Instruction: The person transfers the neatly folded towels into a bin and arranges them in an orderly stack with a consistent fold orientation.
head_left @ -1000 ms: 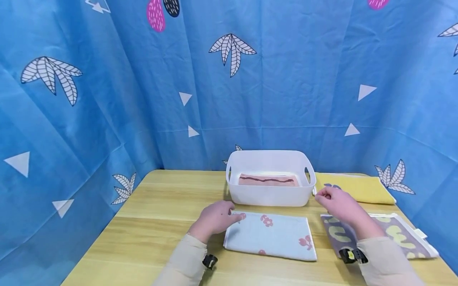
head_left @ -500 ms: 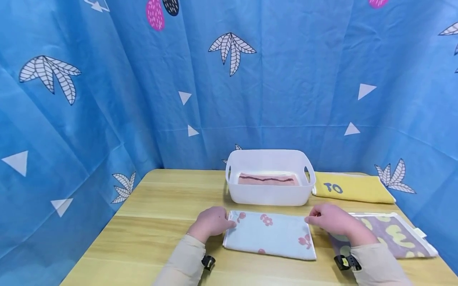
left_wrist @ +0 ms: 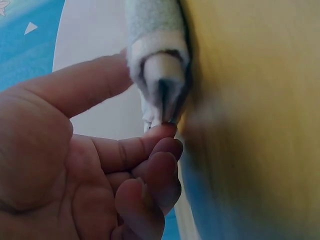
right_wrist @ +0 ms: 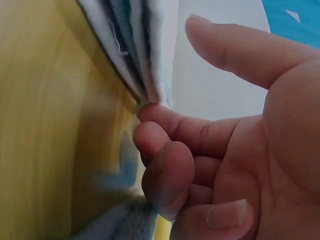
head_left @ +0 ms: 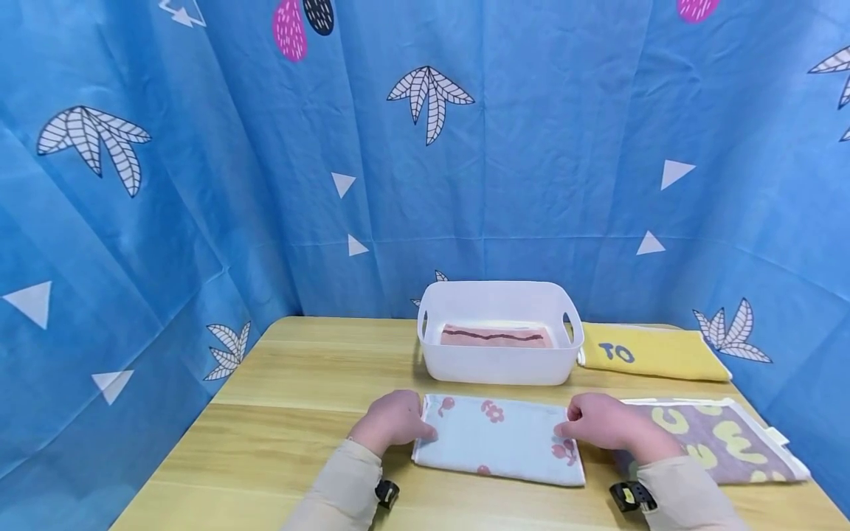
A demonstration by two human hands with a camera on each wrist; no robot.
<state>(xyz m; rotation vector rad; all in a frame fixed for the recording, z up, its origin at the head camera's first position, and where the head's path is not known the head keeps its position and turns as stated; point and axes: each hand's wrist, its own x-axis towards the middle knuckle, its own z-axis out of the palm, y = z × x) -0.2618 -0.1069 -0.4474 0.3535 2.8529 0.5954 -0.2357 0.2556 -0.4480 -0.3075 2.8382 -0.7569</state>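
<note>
A folded white towel (head_left: 498, 442) with pink flower prints lies flat on the table between both hands. At its left edge is my left hand (head_left: 395, 419), thumb over the top and index finger at the far corner. The left wrist view shows the towel's rolled fold (left_wrist: 157, 65) between that thumb and index finger. My right hand (head_left: 604, 422) is at the right edge. Its index finger touches the corner of the layered towel edge (right_wrist: 150, 55) in the right wrist view, while the thumb stands apart above and the other fingers curl loosely.
Behind the towel stands a white plastic basket (head_left: 501, 367) holding a folded pink cloth (head_left: 494, 337) with a dark stripe. A folded yellow towel (head_left: 657, 355) lies right of the basket. A purple-grey towel (head_left: 720, 439) with yellow shapes lies at the right, partly under the right forearm.
My right hand has come left and down from near the yellow towel to the white towel's right edge. The left hand has shifted slightly down along the left edge.
</note>
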